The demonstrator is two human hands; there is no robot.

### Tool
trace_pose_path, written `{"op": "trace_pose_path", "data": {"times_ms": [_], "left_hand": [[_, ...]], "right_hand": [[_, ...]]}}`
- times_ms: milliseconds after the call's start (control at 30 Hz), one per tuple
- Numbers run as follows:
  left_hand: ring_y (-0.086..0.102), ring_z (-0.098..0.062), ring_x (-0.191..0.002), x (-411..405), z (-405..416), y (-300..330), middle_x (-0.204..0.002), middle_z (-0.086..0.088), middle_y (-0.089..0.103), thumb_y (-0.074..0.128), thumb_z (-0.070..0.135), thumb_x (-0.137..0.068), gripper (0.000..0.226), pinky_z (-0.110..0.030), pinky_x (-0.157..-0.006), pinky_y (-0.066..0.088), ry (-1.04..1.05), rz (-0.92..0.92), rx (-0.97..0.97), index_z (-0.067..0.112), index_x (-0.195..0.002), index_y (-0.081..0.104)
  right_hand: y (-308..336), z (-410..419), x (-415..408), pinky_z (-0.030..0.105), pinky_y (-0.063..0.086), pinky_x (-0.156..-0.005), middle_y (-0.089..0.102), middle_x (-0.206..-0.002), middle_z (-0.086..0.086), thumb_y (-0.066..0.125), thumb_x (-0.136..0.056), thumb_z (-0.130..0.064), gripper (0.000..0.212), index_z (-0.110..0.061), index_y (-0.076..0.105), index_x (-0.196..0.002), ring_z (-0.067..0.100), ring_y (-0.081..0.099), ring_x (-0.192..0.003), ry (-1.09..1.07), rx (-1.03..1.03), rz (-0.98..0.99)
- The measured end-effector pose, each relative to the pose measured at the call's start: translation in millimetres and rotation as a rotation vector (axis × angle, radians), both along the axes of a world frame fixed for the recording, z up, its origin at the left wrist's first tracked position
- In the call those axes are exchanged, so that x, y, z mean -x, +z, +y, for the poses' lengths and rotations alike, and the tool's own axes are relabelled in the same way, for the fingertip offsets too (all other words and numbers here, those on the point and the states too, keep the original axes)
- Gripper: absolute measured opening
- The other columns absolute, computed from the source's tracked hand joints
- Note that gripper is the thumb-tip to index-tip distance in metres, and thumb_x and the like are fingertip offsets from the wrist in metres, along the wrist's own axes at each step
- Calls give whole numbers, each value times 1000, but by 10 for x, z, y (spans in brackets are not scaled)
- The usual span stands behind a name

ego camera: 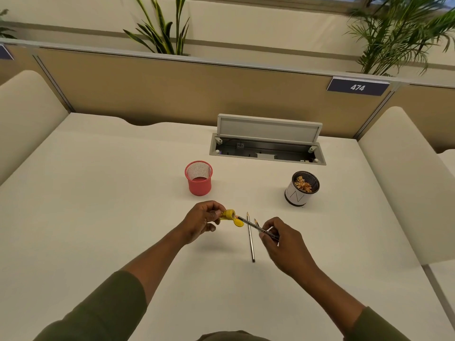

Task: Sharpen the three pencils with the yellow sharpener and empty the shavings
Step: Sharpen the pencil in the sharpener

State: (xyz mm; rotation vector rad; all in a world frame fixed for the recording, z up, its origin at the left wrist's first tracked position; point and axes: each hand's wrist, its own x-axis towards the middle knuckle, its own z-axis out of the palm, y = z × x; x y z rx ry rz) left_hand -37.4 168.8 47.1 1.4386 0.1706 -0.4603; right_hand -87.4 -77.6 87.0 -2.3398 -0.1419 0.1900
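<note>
My left hand [202,221] grips the yellow sharpener [229,214], whose round yellow lid [238,222] hangs open below it. My right hand [283,239] pinches a dark pencil [248,223] whose tip points into the sharpener. On the white table [110,205] a second pencil [251,242] lies lengthwise just right of the sharpener, tip pointing away from me. The sharpened tip of a third pencil [256,221] shows beside it; my right hand hides the rest.
A pink mesh cup [199,178] stands behind my left hand. At the right, a black mesh cup [302,188] with a white paper wrap holds pencil shavings. An open cable hatch [267,146] sits at the back of the table, before the tan partition.
</note>
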Motion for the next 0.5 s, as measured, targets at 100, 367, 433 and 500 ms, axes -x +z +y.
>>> {"op": "trace_pose_path", "data": {"times_ms": [100,367,433,500], "left_hand": [[47,-15,-66,-9,-4,10,-79,-5,54,46,-1,-95,19,-27,-57,38,-1,3,9,7,-93,63],[37,-13,-59,-39,12,10,-75,-3,49,47,1,-96,16,-24,-53,31,27,21,66,8,-91,61],[35,-12,-57,-43,5,15,-73,-3,48,47,1,-96,16,-23,-51,30,17,17,67,6,-91,61],[34,-11,-54,-49,-7,20,-70,-2,48,47,2,-96,15,-22,-49,28,7,15,72,5,-91,61]], "right_hand": [[27,21,-21,14,39,-58,57,-76,-10,62,-91,-26,11,-30,52,-92,7,53,-69,40,60,-59],[106,-10,-95,14,34,-61,52,-84,-8,59,-92,-21,8,-20,56,-100,8,47,-72,156,200,-230],[119,-5,-121,19,38,-63,52,-85,-7,59,-92,-22,9,-20,57,-100,10,49,-73,172,214,-243],[142,6,-146,27,45,-66,55,-88,-4,59,-93,-21,10,-20,58,-102,15,52,-75,195,245,-274]]}}
